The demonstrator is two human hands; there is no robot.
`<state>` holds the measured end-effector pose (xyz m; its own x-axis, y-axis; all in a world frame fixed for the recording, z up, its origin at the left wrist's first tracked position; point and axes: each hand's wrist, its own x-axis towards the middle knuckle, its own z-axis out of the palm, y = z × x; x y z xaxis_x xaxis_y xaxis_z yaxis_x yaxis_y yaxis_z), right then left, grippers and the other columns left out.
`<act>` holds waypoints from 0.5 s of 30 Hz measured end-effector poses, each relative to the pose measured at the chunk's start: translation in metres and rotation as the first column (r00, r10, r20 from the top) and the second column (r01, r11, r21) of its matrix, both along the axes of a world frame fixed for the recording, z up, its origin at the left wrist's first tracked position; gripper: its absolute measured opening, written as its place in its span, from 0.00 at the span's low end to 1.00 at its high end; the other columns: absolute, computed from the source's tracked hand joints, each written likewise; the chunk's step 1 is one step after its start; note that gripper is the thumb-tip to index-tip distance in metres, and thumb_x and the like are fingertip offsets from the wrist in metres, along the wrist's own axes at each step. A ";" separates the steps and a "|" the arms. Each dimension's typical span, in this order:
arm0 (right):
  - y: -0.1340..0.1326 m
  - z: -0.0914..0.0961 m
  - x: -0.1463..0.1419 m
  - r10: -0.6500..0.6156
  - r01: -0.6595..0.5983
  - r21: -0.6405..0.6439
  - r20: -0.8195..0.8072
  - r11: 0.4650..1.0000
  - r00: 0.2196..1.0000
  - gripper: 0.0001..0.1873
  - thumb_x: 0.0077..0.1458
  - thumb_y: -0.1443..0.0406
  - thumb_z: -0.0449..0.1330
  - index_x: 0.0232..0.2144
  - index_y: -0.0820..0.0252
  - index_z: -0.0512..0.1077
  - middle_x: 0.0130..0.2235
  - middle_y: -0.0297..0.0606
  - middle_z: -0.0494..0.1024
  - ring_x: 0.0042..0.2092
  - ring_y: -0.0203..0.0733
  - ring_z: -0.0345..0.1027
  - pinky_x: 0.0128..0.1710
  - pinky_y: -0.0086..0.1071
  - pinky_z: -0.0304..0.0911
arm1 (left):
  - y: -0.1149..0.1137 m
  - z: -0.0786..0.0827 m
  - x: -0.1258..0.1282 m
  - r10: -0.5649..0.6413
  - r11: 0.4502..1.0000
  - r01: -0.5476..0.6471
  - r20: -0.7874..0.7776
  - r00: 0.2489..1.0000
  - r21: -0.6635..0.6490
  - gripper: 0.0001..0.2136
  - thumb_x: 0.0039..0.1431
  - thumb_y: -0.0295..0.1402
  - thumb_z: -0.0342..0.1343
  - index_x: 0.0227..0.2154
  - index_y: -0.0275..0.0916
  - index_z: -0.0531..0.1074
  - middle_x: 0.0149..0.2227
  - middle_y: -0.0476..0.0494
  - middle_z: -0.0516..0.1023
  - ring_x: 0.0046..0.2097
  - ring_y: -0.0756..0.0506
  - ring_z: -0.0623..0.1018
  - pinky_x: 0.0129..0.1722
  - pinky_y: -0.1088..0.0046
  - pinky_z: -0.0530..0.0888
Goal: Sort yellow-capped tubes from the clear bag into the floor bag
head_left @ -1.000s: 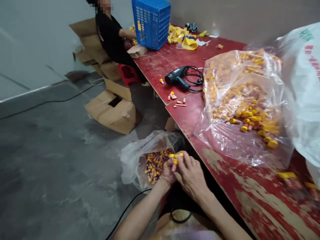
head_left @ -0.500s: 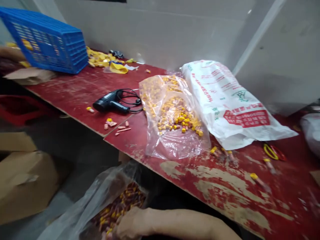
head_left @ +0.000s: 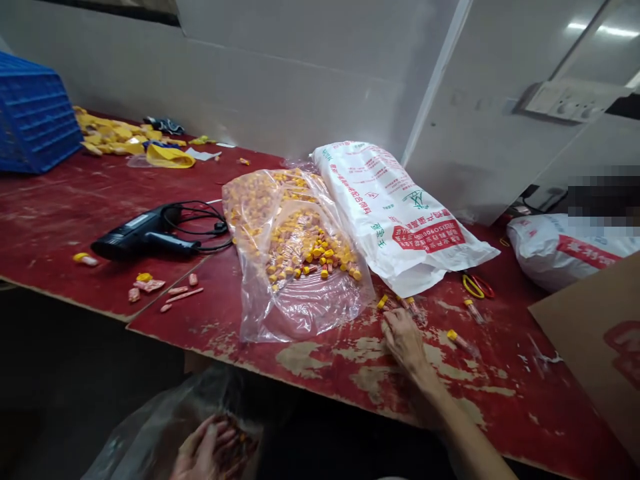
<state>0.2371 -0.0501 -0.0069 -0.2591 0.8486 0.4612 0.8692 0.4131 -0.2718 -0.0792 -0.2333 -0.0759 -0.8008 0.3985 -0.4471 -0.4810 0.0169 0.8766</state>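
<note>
My right hand (head_left: 404,339) reaches over the worn red table, its fingers stretched out and apart. Its fingertips are at a few small clear tubes with yellow caps (head_left: 383,302); whether they grip one is hidden. Low in the view, my left hand (head_left: 204,448) is at the mouth of a clear plastic bag (head_left: 145,417) below the table edge. Its fingers are curled with the thumb against them, and what they hold, if anything, cannot be made out. Dark, blurred small pieces (head_left: 243,443) lie in that bag. Above the right hand, a large clear bag of yellow-capped tubes (head_left: 300,247) lies on the table.
A white printed sack (head_left: 395,213) lies behind the tubes, with yellow-and-red scissors (head_left: 475,287) nearby. A black heat gun (head_left: 145,233) with its coiled cord rests at left. A blue crate (head_left: 37,117) and yellow pieces (head_left: 117,137) stand further back. A cardboard box (head_left: 595,340) is at right.
My view has turned to the right. My right hand now shows on the table at the loose tubes. One hand, earlier deep in the lower bag, now shows curled fingers at its mouth.
</note>
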 end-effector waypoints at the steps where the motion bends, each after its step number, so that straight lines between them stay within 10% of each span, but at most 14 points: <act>1: 0.009 -0.003 0.006 -0.073 0.073 -0.001 0.082 0.997 0.994 0.11 0.57 0.70 0.51 0.41 0.62 0.71 0.40 0.45 0.70 0.43 0.46 0.62 0.45 0.37 0.58 | 0.010 0.014 0.014 -0.033 0.999 0.034 -0.033 0.999 0.032 0.19 0.36 0.38 0.66 0.35 0.41 0.73 0.28 0.50 0.76 0.26 0.49 0.74 0.22 0.79 0.72; 7: 0.029 -0.013 0.000 -0.207 0.208 0.021 0.244 0.978 0.948 0.10 0.56 0.66 0.57 0.41 0.63 0.70 0.42 0.47 0.69 0.46 0.52 0.58 0.47 0.42 0.52 | 0.060 0.078 0.112 -0.401 0.892 0.424 -0.164 0.901 0.153 0.23 0.30 0.46 0.70 0.30 0.37 0.76 0.25 0.48 0.76 0.25 0.50 0.72 0.26 0.79 0.72; 15: 0.016 -0.006 0.037 0.075 -0.038 -0.194 0.185 0.980 0.980 0.10 0.61 0.68 0.49 0.39 0.60 0.69 0.38 0.39 0.72 0.40 0.41 0.63 0.41 0.32 0.53 | 0.104 0.085 0.188 -0.789 0.593 0.762 -0.002 0.615 0.260 0.19 0.41 0.43 0.67 0.33 0.37 0.74 0.25 0.50 0.73 0.25 0.53 0.70 0.23 0.80 0.68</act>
